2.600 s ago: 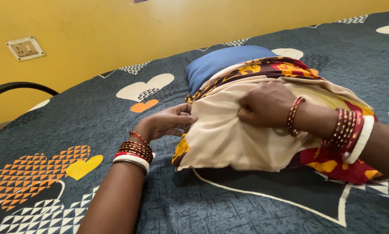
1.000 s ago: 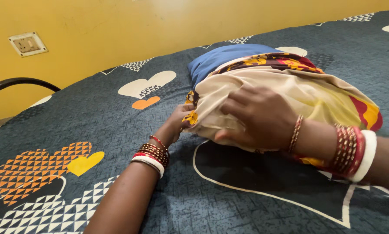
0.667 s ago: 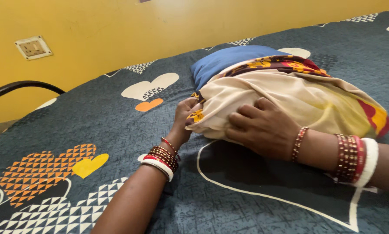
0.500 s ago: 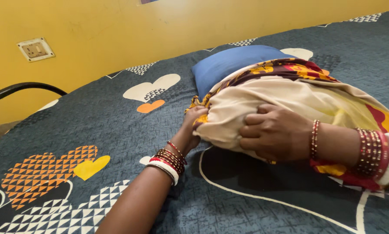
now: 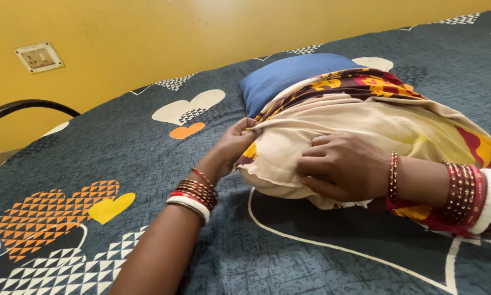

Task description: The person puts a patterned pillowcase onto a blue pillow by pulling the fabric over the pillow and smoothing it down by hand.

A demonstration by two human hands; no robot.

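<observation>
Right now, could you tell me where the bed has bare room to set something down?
The bedsheet is free in front of the pillow, and left of the left hand toward the wall. It is crowded where both hands, the right hand too, grip the pillow cover.

Bed (image 5: 322,262) w/ dark heart-print sheet; blue pillow (image 5: 289,76) in cream cover (image 5: 366,125) on it.
</observation>
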